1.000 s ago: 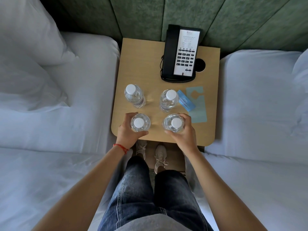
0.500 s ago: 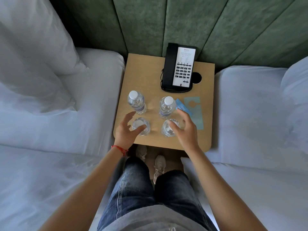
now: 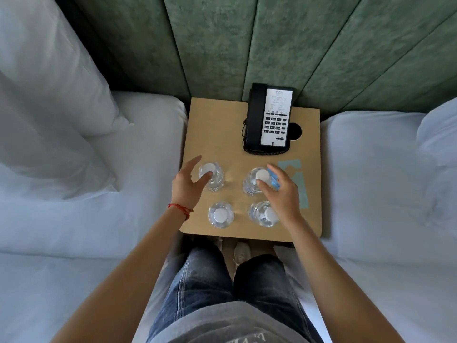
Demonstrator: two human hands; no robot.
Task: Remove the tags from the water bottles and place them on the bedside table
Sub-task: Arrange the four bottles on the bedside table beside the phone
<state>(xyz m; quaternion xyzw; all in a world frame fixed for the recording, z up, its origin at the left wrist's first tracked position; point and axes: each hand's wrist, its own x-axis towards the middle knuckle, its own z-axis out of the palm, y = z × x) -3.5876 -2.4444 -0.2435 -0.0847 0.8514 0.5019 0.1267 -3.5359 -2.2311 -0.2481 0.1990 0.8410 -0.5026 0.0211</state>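
Over far bottles (image 3: 211, 175), both hands (image 3: 185, 185) moved up from near pair, fingers (image 3: 274, 170) spread, empty.

right hand (image 3: 282, 191) hides tag (image 3: 274, 180) | phone (image 3: 269, 120) print unreadable

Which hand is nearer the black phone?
Right. The right hand hovers over the far right bottle, just in front of the phone; the left hand is over the far left bottle, farther across the table.
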